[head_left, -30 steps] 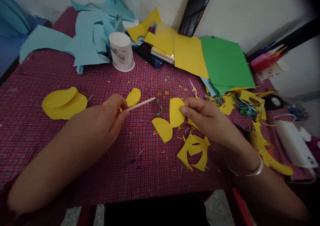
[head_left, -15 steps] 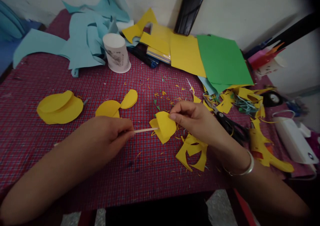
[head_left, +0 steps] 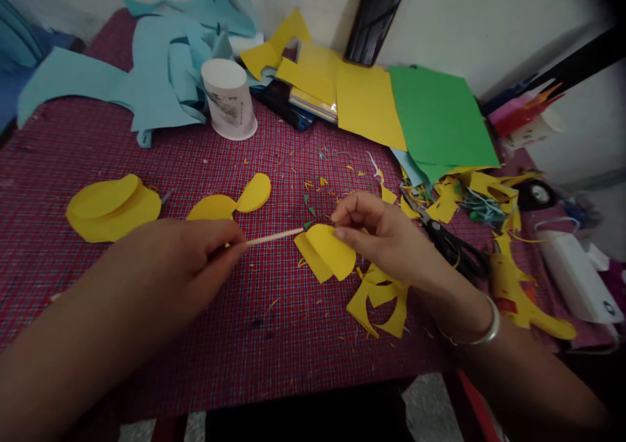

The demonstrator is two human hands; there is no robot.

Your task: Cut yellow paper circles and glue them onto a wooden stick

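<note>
My left hand [head_left: 205, 253] pinches a thin pale stick [head_left: 274, 237], whose far tip reaches the upper left edge of a yellow paper piece [head_left: 335, 250]. That piece looks folded or made of two overlapping rounded parts. My right hand [head_left: 372, 233] grips its upper edge between thumb and fingers. Beyond my left hand lie a yellow paper circle [head_left: 210, 207] and a yellow petal shape [head_left: 254, 193], their ends touching. Farther left sits a stack of yellow rounds [head_left: 112, 207]. Cut yellow scraps [head_left: 362, 305] lie just below my right hand.
Black scissors [head_left: 450, 243] and a yellow glue gun [head_left: 513, 292] lie on the right. A paper cup [head_left: 229, 100] stands near blue paper [head_left: 161, 96]. Yellow and green sheets [head_left: 443, 116] lie at the back, with a phone [head_left: 376, 18] leaning on the wall.
The stick has drawn back left from the yellow piece and now tilts upward to its tip. The piece has turned slightly and shifted right in my right hand.
</note>
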